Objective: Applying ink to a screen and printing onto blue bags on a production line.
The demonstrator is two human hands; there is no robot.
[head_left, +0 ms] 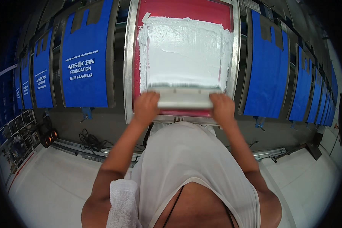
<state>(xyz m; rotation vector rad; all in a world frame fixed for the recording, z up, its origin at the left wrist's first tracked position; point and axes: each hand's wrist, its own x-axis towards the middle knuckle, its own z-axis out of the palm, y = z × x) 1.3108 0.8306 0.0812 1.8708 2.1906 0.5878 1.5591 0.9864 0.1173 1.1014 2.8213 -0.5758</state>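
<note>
My left hand [147,105] and my right hand [222,106] grip the two ends of a wide squeegee [184,99]. Its blade rests at the near edge of a thick layer of white ink [184,49]. The ink covers much of a red mesh screen [186,8], heaped along the sides and the far end. A metal frame [129,72] surrounds the screen. My fingers are wrapped over the squeegee and slightly blurred. What lies under the screen is hidden.
On the left, blue fabric panels [83,68] with white print lie on dark boards. Plain blue panels [268,68] lie in a row on the right. Below the left row are dark cables [91,142] and a metal rail. A white towel [122,203] hangs by my left arm.
</note>
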